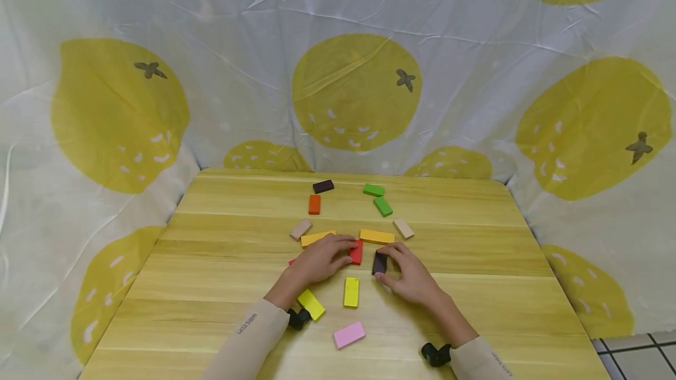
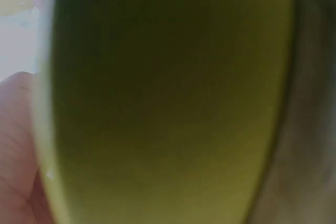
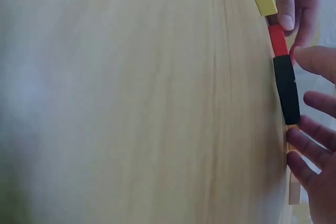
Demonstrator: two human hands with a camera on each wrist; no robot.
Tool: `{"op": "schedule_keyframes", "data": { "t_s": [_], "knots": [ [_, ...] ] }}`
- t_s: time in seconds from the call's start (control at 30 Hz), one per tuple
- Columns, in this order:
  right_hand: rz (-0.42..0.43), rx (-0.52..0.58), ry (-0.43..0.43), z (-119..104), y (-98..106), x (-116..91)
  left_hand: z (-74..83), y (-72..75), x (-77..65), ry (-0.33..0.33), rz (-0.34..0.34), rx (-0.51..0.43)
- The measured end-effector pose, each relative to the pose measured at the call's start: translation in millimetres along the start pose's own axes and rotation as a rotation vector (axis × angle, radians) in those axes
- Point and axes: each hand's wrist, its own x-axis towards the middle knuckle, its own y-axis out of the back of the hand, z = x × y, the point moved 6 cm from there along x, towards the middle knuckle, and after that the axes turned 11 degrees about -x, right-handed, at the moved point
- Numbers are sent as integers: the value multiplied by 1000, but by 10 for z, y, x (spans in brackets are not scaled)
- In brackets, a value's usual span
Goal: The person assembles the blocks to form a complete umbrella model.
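Observation:
In the head view my left hand (image 1: 324,258) pinches a flat red block (image 1: 357,252) with thumb and index finger at its left side. My right hand (image 1: 412,274) holds a black block (image 1: 379,263) between index finger at the far end and thumb at the near end. The red and black blocks appear close together in the right wrist view, with the right hand (image 3: 320,145) beside the black one (image 3: 286,90). A blurred yellow block (image 2: 168,98) fills most of the left wrist view, hiding the left hand's fingertips.
Two orange-yellow blocks (image 1: 377,236) lie beyond the hands, with wooden (image 1: 404,228), green (image 1: 382,206), orange (image 1: 314,204) and dark (image 1: 323,186) blocks farther back. Nearer are a yellow block (image 1: 351,292), another by the left wrist (image 1: 311,304) and a pink one (image 1: 349,335). A lemon-print cloth (image 1: 465,110) surrounds the table.

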Motion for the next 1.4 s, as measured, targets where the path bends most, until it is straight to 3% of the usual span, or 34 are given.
{"op": "schedule_keyframes", "data": {
  "t_s": [0.6, 0.87, 1.4],
  "knots": [
    [40, 57, 12, 27, 9, -9, -135, 109, -25, 78, 57, -57],
    [2, 76, -4, 34, -41, -11, -125, 103, -38, 82, 72, -61],
    [8, 65, 2, 47, -55, -8, -123, 56, -29, 99, 83, -87]
  ]
}}
